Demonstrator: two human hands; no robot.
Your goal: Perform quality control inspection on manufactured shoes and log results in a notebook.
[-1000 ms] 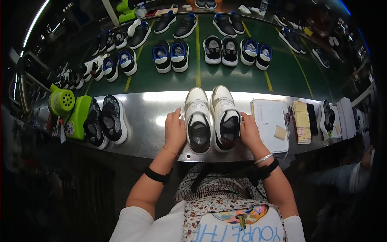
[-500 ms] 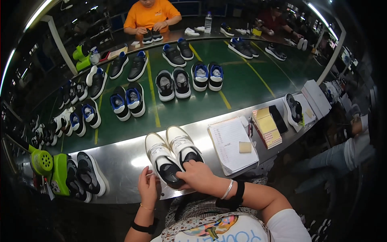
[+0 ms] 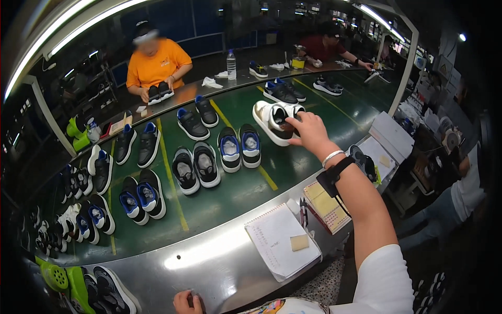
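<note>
Shoes (image 3: pixel 276 118), white pair, pinched together in right hand (image 3: pixel 308 131), held out over green belt (image 3: pixel 235 193). Left hand (image 3: pixel 187 302) curled at steel surface (image 3: pixel 209 261) edge, holds nothing visible. Risk: one-handed pinch slips, pair separates, lands crooked against blue-lined pair (image 3: pixel 239 148).

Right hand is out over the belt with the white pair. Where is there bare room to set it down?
The right hand holds the white pair. Bare green belt lies right of it, before the blue-trimmed pair, and nearer between the blue-lined pair and the notepad. Left of the yellow line, pairs crowd.
</note>
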